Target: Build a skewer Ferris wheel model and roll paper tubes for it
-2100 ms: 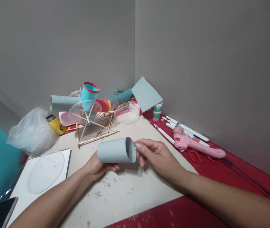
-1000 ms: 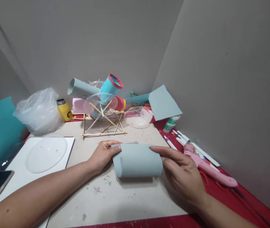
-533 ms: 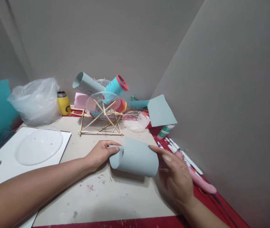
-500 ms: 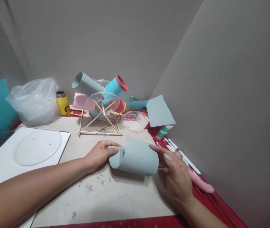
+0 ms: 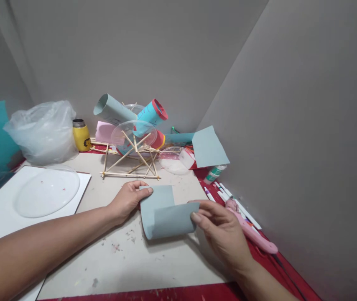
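Observation:
A sheet of grey-blue paper [image 5: 169, 223] is held above the pale work board, its near side curled upward in a loose bend. My left hand [image 5: 131, 200] pinches its left edge between thumb and fingers. At the sheet's right corner, my right hand [image 5: 219, 225] grips the lifted edge with the thumb on top. Behind both hands stands a frame of wooden sticks [image 5: 131, 173] with clear plastic discs. A grey paper tube [image 5: 116, 109] and a blue tube with a red rim [image 5: 149, 117] are set on it.
To the left are a plastic bag [image 5: 43, 136], a yellow bottle [image 5: 81, 136] and a clear lid [image 5: 48, 192] on white board. On the right lie a pink glue gun [image 5: 256, 236], several markers [image 5: 225, 190], a green-and-white bottle [image 5: 214, 173] and another grey-blue sheet [image 5: 210, 146].
The paper has gone from a rolled curve to a flatter sheet with its near edge folded up. My right hand has moved slightly left and down, still gripping it.

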Demonstrator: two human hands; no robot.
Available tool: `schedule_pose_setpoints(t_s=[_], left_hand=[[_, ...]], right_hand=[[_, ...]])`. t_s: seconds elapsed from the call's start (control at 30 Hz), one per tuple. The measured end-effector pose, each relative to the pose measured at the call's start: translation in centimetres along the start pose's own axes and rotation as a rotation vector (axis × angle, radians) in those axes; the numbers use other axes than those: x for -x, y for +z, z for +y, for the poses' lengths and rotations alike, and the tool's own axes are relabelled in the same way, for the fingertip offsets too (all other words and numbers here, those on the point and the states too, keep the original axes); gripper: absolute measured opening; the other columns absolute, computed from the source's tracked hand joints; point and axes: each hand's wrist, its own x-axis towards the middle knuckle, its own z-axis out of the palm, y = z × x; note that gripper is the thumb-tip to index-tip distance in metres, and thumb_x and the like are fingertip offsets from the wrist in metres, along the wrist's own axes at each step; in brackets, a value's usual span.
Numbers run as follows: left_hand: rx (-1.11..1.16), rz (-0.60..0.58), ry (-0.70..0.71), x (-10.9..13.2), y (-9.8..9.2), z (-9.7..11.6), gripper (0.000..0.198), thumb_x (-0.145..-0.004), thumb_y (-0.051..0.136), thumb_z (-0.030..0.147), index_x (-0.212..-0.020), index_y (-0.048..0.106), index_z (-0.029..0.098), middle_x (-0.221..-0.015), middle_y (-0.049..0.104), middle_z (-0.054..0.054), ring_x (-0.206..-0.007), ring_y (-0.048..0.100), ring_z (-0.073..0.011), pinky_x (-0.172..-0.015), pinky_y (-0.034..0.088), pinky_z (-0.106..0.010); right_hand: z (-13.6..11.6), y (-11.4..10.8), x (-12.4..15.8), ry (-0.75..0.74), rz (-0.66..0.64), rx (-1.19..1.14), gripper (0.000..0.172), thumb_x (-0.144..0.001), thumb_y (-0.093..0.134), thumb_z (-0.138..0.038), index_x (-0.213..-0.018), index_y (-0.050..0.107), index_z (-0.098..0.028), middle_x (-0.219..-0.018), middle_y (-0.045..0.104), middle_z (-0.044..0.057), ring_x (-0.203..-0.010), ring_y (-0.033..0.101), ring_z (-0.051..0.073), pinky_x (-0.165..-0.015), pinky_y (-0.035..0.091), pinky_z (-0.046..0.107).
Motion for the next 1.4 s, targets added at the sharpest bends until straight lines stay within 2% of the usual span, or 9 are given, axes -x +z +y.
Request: schedule_pose_setpoints(t_s=[0.2,0.3,0.47,0.63,0.77,0.93,1.17,1.27,1.4], left_hand=[[-0.268,0.186,0.285,0.5,0.2,0.7,0.030,-0.073,0.073,0.035,-0.096,0.069,0.015,-0.094,0.068,-0.005,-0.084,0.060,-0.0182,-0.077,0.042,-0.027],[-0.285,0.214,0.356,1.1,0.7,1.3,0.030,-0.079,0.069,0.039,-0.098,0.069,0.016,-0.096,0.069,-0.007,-0.083,0.059,-0.0174,-0.076,0.042,-0.027],[-0.191,0.013,0.199,2.7,1.9,1.5,0.039,-0.083,0.065,0.050,-0.102,0.067,0.015,-0.075,0.064,-0.003,-0.067,0.053,-0.0141,-0.064,0.040,-0.024],[-0.446,-0.260,0.259,4.2,2.5,1.4,0.031,-0.084,0.067,0.043,-0.096,0.074,0.015,-0.084,0.066,-0.005,-0.082,0.058,-0.0205,-0.079,0.045,-0.029],[-0.471,-0.225,0.282,4.6,2.5,2.0,0.029,-0.089,0.062,0.040,-0.095,0.076,0.015,-0.086,0.069,-0.006,-0.083,0.059,-0.0213,-0.078,0.046,-0.030],[-0.229,-0.046,0.242,5.0,2.8,3.5,0.032,-0.080,0.072,0.040,-0.100,0.075,0.015,-0.087,0.072,-0.007,-0.078,0.062,-0.0204,-0.072,0.049,-0.029],[0.011,0.020,0.067,5.4,3.7,4.5,0.048,-0.072,0.079,0.043,-0.113,0.068,0.019,-0.085,0.075,-0.008,-0.065,0.068,-0.0209,-0.062,0.053,-0.030],[0.001,0.022,0.091,4.7,3.6,3.7,0.053,-0.073,0.079,0.043,-0.118,0.064,0.019,-0.087,0.075,-0.008,-0.068,0.069,-0.0210,-0.062,0.053,-0.029],[-0.012,-0.040,0.067,3.5,3.0,2.4,0.060,-0.076,0.076,0.044,-0.127,0.056,0.019,-0.093,0.074,-0.010,-0.068,0.069,-0.0200,-0.062,0.053,-0.028]], right_hand=[[0.4,0.9,-1.0,0.133,0.062,-0.054,0.028,-0.067,0.085,-0.038,-0.079,0.070,-0.018,-0.062,0.067,0.000,-0.055,0.055,0.011,-0.053,0.043,0.023],[0.1,1.2,-1.6,0.155,0.122,-0.096,0.031,-0.063,0.087,-0.038,-0.076,0.068,-0.017,-0.063,0.065,-0.001,-0.055,0.053,0.011,-0.053,0.041,0.022],[-0.5,1.3,-1.6,0.133,0.138,-0.136,0.032,-0.062,0.087,-0.038,-0.072,0.065,-0.016,-0.061,0.061,-0.003,-0.054,0.050,0.009,-0.052,0.038,0.021],[-1.0,1.2,-1.3,0.089,0.162,-0.199,0.030,-0.065,0.086,-0.038,-0.072,0.065,-0.017,-0.063,0.063,-0.003,-0.055,0.052,0.009,-0.054,0.040,0.021],[-1.3,1.1,-1.2,0.035,0.085,-0.209,0.030,-0.075,0.078,-0.041,-0.096,0.066,-0.022,-0.066,0.065,-0.003,-0.058,0.056,0.012,-0.057,0.044,0.024],[-1.4,0.8,-0.9,-0.084,-0.010,-0.157,0.070,-0.081,0.071,-0.045,-0.142,0.039,-0.033,-0.108,0.067,0.006,-0.085,0.064,0.019,-0.068,0.052,0.029],[-0.8,0.6,0.8,-0.240,-0.309,0.072,0.109,-0.073,0.078,-0.045,-0.155,0.007,-0.037,-0.126,0.061,0.009,-0.112,0.060,0.026,-0.099,0.043,0.046],[-0.9,1.0,1.3,-0.199,-0.354,0.141,0.108,-0.075,0.077,-0.034,-0.156,0.005,-0.034,-0.120,0.066,0.008,-0.106,0.064,0.025,-0.097,0.046,0.046],[-1.2,1.8,0.8,-0.022,-0.290,0.095,0.089,-0.084,0.066,-0.028,-0.155,0.013,-0.032,-0.102,0.070,0.005,-0.089,0.067,0.020,-0.080,0.054,0.037]])
